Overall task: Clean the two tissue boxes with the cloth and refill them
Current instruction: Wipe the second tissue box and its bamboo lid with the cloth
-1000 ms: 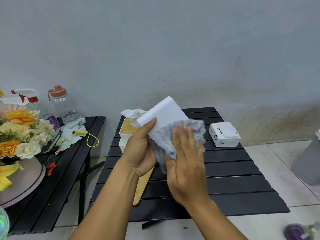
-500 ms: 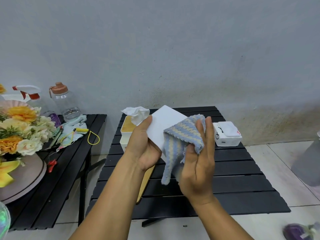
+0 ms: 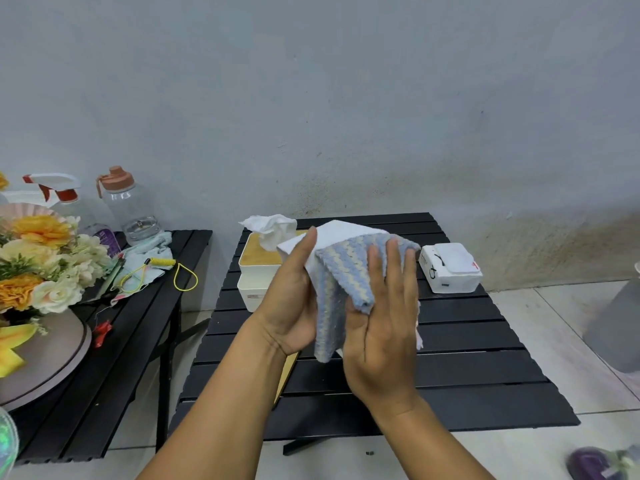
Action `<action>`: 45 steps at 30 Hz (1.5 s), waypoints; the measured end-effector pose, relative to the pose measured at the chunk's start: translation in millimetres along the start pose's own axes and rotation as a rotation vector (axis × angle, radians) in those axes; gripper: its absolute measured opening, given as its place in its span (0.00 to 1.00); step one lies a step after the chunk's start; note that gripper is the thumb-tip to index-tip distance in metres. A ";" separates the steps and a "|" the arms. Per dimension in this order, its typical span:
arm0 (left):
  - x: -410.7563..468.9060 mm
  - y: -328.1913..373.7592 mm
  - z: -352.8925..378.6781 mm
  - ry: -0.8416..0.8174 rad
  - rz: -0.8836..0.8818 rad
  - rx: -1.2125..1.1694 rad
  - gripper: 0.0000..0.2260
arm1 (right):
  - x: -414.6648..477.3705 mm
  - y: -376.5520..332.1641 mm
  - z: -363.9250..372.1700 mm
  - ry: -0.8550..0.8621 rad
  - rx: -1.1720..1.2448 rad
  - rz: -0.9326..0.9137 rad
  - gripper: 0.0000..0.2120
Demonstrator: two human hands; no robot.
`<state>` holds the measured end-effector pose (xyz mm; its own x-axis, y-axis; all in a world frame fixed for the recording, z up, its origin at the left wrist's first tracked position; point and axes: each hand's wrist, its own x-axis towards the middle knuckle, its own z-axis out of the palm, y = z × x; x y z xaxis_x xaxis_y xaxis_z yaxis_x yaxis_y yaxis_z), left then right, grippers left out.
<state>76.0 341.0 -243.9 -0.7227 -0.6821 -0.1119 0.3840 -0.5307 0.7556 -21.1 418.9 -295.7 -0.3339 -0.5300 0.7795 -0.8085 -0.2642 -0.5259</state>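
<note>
Soft even daylight, faint shadows, wide-angle edge warp, slight blur overall.

No word or number can be read: the small white box (image 3: 450,271) at the far right of the desk (image 3: 467,358) bears black marks on its near side and a red mark at one corner, both too blurred, as is the tiny dark print on the white tissue box (image 3: 252,292).
</note>
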 end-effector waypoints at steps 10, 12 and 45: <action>6.5 8.6 -17.4 0.224 0.206 0.076 0.29 | -5.7 2.5 7.9 -0.090 -0.024 0.157 0.27; 7.6 5.8 -19.3 0.195 0.136 0.098 0.31 | 4.1 1.0 8.7 -0.129 -0.024 0.156 0.27; 4.9 13.5 -11.2 0.364 -0.005 0.091 0.29 | 15.6 -9.6 13.2 -0.353 -0.481 -0.128 0.26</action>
<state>84.1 324.9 -241.4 -0.4669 -0.8222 -0.3257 0.3164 -0.4993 0.8066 -12.2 402.6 -282.9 -0.1052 -0.7748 0.6234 -0.9874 0.0066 -0.1584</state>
